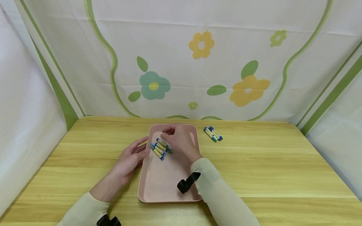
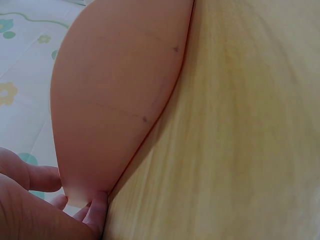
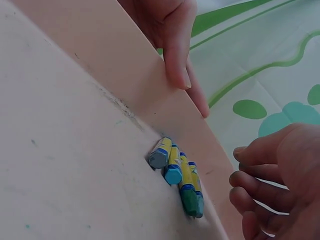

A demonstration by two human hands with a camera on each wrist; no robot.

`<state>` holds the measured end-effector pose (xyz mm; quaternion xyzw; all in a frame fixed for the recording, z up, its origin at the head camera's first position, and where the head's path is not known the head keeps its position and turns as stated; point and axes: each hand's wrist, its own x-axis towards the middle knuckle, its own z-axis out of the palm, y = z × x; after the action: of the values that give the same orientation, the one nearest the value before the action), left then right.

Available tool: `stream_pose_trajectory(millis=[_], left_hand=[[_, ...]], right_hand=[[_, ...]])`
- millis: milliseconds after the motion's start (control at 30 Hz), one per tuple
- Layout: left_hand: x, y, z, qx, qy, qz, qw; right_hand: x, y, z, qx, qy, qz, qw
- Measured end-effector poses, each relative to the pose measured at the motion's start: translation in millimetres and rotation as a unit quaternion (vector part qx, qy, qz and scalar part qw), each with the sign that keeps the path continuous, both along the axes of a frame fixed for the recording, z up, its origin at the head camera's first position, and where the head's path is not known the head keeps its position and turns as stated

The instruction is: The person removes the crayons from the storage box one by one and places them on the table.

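Taking the tray's middle as the dial, in the head view, the pink tray lay on a wood-grained surface, with its short far edge at 12 o'clock. Four yellow-and-blue wrapped crayons lay inside it at about 11 o'clock, close together near the wall; their ends were grey, light blue, dark green and teal. A second crayon cluster rested on the surface outside the tray, at about 2 o'clock.

The left hand was at 9 to 10 o'clock, its fingers loosely spread and touching the tray's rim and outer wall, without clasping anything. The right hand hung over the far part of the tray at 12 to 1 o'clock, its fingers softly bent and parted from the thumb, with nothing visible between them. Both forearms wore pale sleeves, and a flower-patterned cloth hung beyond the surface at 12 o'clock.
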<state>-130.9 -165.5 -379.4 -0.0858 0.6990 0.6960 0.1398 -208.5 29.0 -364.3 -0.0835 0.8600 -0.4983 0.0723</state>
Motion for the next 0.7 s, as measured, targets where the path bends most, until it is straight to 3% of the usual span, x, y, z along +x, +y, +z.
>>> stream_pose_trajectory(millis=[267, 567, 700], left_hand=[[-0.6, 0, -0.2, 0.001, 0.002, -0.002, 1.0], [-0.7, 0, 0.8, -0.002, 0.002, -0.005, 1.0], [-0.4, 0, 0.8, -0.002, 0.0, -0.006, 1.0]], right_hand=[[-3.4, 1, -5.8, 0.014, -0.023, -0.008, 1.0], [-5.3, -3, -10.9, 0.062, -0.011, 0.021, 0.998], [-5.5, -4, -11.9, 0.086, -0.005, 0.016, 0.996]])
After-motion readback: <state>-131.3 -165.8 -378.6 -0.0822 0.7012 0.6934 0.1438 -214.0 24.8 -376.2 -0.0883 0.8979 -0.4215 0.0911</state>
